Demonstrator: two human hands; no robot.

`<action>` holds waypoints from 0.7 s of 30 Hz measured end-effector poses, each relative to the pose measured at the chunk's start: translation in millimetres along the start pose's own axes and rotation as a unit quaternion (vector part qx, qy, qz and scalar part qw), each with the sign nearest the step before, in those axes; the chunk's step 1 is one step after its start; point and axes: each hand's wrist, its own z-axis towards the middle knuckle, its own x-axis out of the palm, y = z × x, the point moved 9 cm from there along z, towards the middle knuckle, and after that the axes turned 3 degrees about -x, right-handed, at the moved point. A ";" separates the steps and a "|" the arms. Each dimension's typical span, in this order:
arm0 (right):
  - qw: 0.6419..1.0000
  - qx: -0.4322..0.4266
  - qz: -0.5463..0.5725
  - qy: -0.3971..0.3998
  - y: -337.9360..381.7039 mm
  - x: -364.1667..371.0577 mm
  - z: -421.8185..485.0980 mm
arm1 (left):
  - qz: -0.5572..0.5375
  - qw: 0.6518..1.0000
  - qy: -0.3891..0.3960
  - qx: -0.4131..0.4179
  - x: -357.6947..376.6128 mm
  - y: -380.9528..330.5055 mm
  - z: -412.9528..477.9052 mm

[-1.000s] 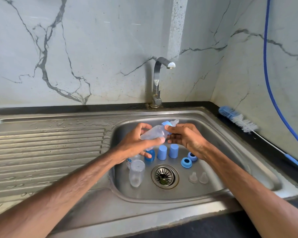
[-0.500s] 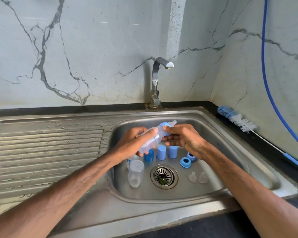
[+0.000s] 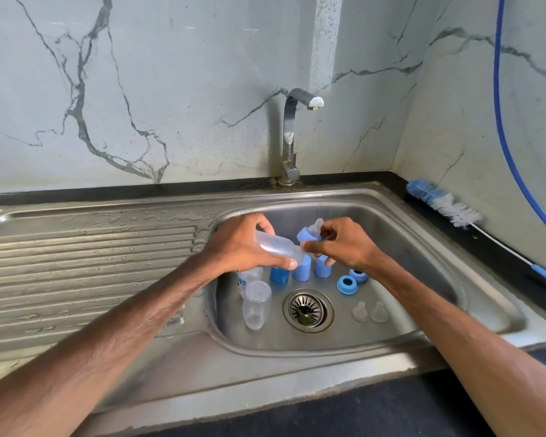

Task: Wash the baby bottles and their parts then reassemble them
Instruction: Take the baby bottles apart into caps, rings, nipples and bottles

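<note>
The left hand (image 3: 240, 247) curls round a clear bottle (image 3: 271, 242) mid-body, likely light and slippery; the right hand (image 3: 347, 250) pinches its blue collar (image 3: 306, 236).

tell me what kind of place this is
Most likely a home kitchen: a steel sink with a ribbed draining board, a tap against a marble-look wall, and a bottle brush on the dark counter.

steel tap (image 3: 289, 137) at back wall; blue hose (image 3: 495, 74) hangs rt.
</note>
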 end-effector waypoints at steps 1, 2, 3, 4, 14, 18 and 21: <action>1.000 -0.002 -0.014 0.007 0.7 1.7 -0.6 | 0.016 1.000 0.001 0.009 1.5 -3.3 -1.7; 1.000 -0.004 -0.019 0.011 1.1 2.5 -0.6 | 0.029 0.999 0.008 0.019 5.2 -6.1 -2.9; 1.000 -0.005 -0.023 0.013 1.3 3.0 -0.5 | 0.037 0.999 0.022 0.029 10.1 -8.7 -4.8; 0.999 -0.007 -0.028 0.017 1.9 3.7 -0.1 | 0.042 0.998 0.039 0.037 16.2 -10.6 -6.1; 0.990 0.023 0.092 0.107 10.2 22.7 -7.9 | 0.051 0.995 0.083 0.020 51.8 -5.4 -11.1; 0.978 0.016 0.149 0.143 23.4 30.4 -14.5 | 0.001 0.997 0.071 -0.003 53.4 -4.9 -10.4; 0.987 -0.023 0.115 0.113 31.2 28.0 -15.5 | -0.051 0.997 0.059 -0.019 52.3 -4.6 -10.3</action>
